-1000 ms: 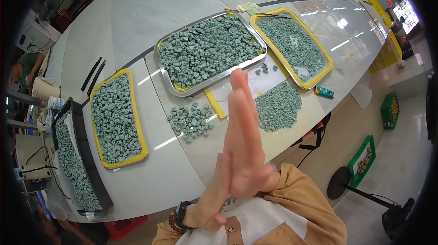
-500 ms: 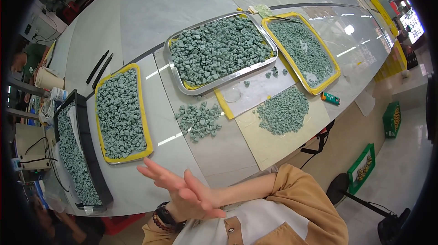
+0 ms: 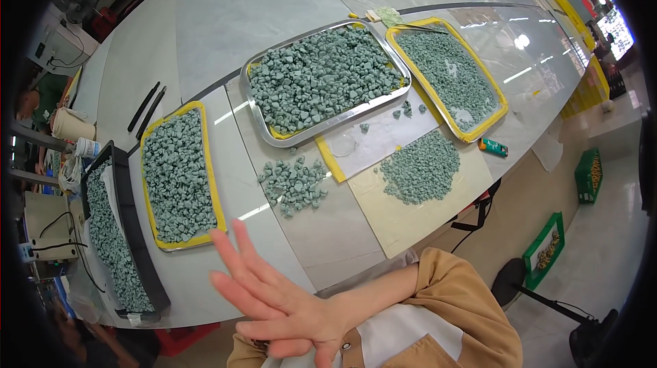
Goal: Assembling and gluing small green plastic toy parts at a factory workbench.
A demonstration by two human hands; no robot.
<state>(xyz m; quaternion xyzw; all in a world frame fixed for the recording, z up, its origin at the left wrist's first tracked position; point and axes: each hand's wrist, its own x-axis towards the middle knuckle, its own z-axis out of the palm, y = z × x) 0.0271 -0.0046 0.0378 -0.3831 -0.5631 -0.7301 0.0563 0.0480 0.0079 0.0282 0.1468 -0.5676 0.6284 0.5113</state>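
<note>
My right hand (image 3: 301, 316) reaches across my front from the right, its fingers spread and nothing held in them. Behind and under it, my left hand is mostly hidden; its tan sleeve (image 3: 245, 353) shows at the lower edge. The hands overlap, and which hand some of the fingers belong to I cannot tell. Nearest to the fingertips is a yellow-rimmed tray (image 3: 220, 197) of green stone chips (image 3: 179, 176). A loose group of larger chips (image 3: 294, 183) lies on the table, and a pile of smaller ones (image 3: 421, 166) sits on a cream board (image 3: 383, 227).
A metal tray (image 3: 294, 138) of chips stands at the middle back, and a yellow-rimmed tray (image 3: 503, 108) at the right. At the left are a black tray (image 3: 130, 217) and black tweezers (image 3: 145, 108). A green lighter-like object (image 3: 494, 147) lies by the table's right edge.
The hands, pressed close together before, have turned and the fingers have fanned out. My left wrist with its bracelets has dropped lower and is now mostly covered. The trays and piles stay put.
</note>
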